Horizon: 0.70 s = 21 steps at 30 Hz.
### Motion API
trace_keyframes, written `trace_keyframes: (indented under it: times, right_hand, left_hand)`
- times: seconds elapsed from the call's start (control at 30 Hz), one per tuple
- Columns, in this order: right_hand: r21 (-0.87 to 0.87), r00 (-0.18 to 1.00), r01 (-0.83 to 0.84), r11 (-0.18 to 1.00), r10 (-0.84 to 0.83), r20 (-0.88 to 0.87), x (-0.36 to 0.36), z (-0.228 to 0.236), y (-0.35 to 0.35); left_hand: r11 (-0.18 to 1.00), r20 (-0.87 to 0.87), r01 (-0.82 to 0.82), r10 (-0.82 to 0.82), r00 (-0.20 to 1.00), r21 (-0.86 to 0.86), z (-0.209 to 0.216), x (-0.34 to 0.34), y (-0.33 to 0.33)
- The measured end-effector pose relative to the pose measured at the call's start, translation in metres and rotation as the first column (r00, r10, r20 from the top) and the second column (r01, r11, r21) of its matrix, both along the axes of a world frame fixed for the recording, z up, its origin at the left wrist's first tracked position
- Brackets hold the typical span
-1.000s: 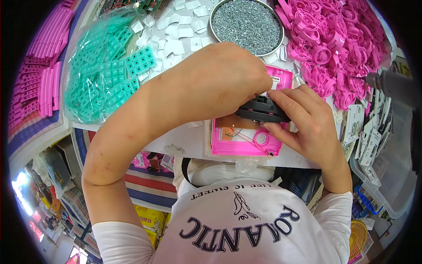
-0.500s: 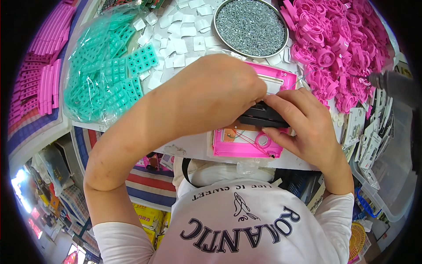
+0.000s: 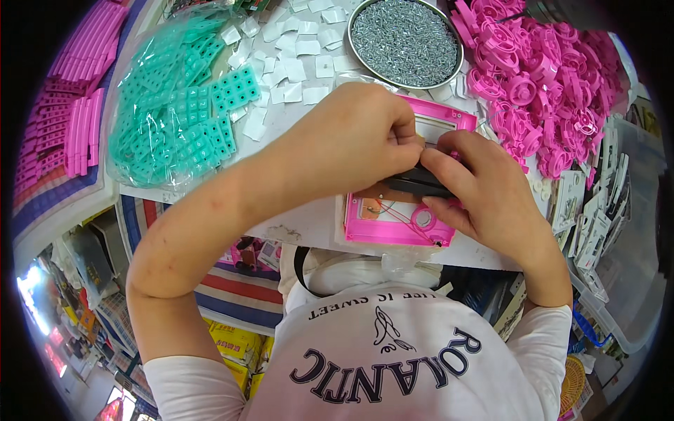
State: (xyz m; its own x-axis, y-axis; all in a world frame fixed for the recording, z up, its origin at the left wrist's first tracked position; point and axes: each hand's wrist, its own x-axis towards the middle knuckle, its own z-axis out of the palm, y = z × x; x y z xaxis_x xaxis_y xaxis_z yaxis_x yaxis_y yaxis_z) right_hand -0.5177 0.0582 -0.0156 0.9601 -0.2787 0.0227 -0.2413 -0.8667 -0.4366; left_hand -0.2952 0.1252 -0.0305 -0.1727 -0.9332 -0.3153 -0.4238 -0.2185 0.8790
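Note:
A pink plastic housing (image 3: 400, 232) lies at the table's near edge, with thin red wires and a pink ring in its near part. Across its middle sits a black oblong part (image 3: 420, 184), partly covered by my hands. My right hand (image 3: 491, 193) grips this part from the right, thumb on the near side and fingers curled over the far side. My left hand (image 3: 372, 133) reaches over from the left, its fingers pinched together at the black part's far edge. What those fingertips hold is hidden.
Beyond the housing stands a round tray (image 3: 349, 43) of small metal screws. Pink plastic parts (image 3: 547, 84) heap at right, below a dark tool (image 3: 569, 12). White squares (image 3: 307, 48) and a bag of teal keypads (image 3: 172, 116) lie left. White metallic-looking parts (image 3: 597, 217) fill the right side.
The dark tool at right has swung up and away toward the far edge. My left fingers have curled in more tightly, and my right hand has shifted slightly over the black part.

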Motion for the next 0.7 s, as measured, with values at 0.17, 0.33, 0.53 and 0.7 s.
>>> trace_keyframes:
  times: [0.17,0.33,0.53,0.7]
  right_hand:
    - [0.018,1.0,0.011,1.0,-0.011,0.011,0.0,0.0,0.001]
    - [-0.041,1.0,-0.019,0.999,0.02,0.015,0.0,-0.001,0.002]
    - [0.035,1.0,-0.001,0.999,0.0,0.019,-0.002,-0.007,-0.003]
    - [0.095,0.98,0.072,0.993,-0.088,0.181,-0.003,-0.01,0.002]
  left_hand:
    - [0.98,0.053,0.084,-0.095,0.994,0.18,0.014,0.003,-0.017]
    - [0.982,0.108,0.187,-0.188,0.976,0.023,0.005,0.004,-0.018]
    - [0.905,0.252,0.313,-0.243,0.937,-0.289,-0.004,0.004,-0.022]
    - [0.893,0.524,0.143,0.115,0.844,-0.427,-0.014,0.019,-0.06]
